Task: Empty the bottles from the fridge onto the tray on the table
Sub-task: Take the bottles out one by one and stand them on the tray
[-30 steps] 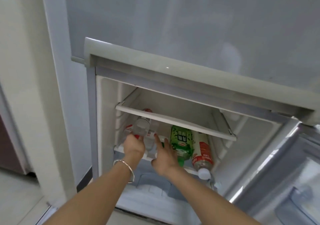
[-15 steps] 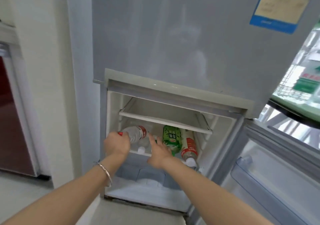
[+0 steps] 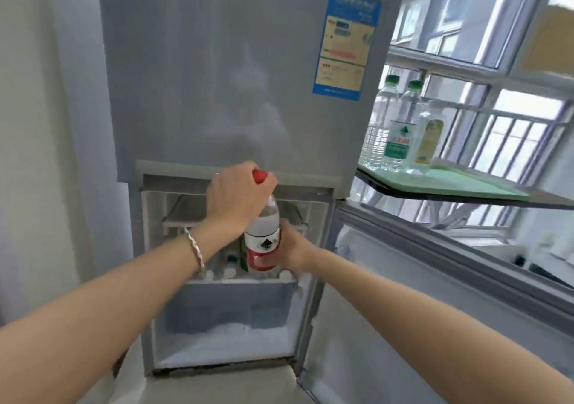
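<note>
A clear water bottle with a red cap and red label stands upright in front of the open lower compartment of the grey fridge. My left hand grips its neck and cap from above. My right hand holds its lower body from the right side. Behind it, more bottles lie on the fridge shelf, mostly hidden. At the right, a pale green tray sits on a dark table and bears three upright bottles.
The fridge's lower door hangs open to the right, below the table edge. A frosted drawer fills the compartment's bottom. A white wall is at the left and barred windows are behind the table.
The red-capped bottle has come off the shelf and been turned upright, lifted out in front of the compartment. Both hands now hold it. The view has pulled back and up.
</note>
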Demonstrator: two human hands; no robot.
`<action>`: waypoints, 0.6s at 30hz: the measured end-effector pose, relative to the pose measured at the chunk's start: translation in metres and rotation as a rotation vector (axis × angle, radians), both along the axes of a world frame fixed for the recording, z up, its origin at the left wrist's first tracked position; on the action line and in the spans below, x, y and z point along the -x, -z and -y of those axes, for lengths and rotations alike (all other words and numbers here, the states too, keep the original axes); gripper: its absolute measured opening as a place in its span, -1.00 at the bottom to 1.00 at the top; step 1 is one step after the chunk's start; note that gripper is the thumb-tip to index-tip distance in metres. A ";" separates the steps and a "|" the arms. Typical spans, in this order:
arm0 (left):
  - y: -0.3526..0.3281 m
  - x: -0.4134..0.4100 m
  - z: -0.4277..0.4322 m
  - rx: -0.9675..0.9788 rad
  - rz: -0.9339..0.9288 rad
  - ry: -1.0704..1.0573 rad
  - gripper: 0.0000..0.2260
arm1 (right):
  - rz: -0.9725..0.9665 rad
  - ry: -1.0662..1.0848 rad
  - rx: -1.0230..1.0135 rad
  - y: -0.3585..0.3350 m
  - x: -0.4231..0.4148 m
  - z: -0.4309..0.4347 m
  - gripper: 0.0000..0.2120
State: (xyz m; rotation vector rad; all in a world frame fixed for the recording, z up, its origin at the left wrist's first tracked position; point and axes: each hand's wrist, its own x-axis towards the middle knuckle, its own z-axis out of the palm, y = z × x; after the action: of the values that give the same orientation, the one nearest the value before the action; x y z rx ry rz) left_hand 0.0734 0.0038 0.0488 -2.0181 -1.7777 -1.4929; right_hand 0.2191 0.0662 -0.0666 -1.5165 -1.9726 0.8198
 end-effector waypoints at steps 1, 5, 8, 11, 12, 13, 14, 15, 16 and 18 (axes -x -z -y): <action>-0.014 -0.011 0.004 -0.066 -0.013 0.034 -0.69 | -0.033 0.009 -0.033 -0.013 -0.014 0.007 0.06; -0.076 -0.066 0.013 -0.197 0.108 0.355 -0.61 | -0.237 0.060 -0.142 -0.094 -0.060 0.060 -0.15; -0.106 -0.108 0.008 -0.161 0.253 0.509 -0.50 | -0.386 0.096 -0.242 -0.135 -0.105 0.075 -0.30; -0.112 -0.162 -0.003 -0.075 0.328 0.570 -0.51 | -0.395 0.194 -0.347 -0.174 -0.155 0.088 -0.47; -0.110 -0.180 -0.008 -0.034 0.354 0.597 -0.54 | -0.361 0.226 -0.397 -0.185 -0.171 0.091 -0.48; -0.108 -0.198 -0.011 0.001 0.391 0.634 -0.58 | -0.314 0.251 -0.439 -0.193 -0.187 0.093 -0.49; -0.107 -0.217 -0.015 0.022 0.427 0.678 -0.62 | -0.275 0.271 -0.468 -0.201 -0.203 0.094 -0.51; -0.106 -0.237 -0.019 0.029 0.444 0.718 -0.66 | -0.242 0.289 -0.486 -0.206 -0.220 0.092 -0.56; -0.105 -0.256 -0.021 0.033 0.431 0.752 -0.70 | -0.226 0.294 -0.487 -0.209 -0.239 0.090 -0.64; -0.104 -0.300 -0.029 0.048 0.392 0.826 -0.73 | -0.212 0.312 -0.479 -0.216 -0.276 0.082 -0.76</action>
State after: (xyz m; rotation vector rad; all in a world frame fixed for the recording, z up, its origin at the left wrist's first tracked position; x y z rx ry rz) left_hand 0.3736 0.0323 0.1529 -2.8312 -1.0667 -2.1760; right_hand 0.4953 -0.0162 0.1498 -1.3370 -1.5778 0.3280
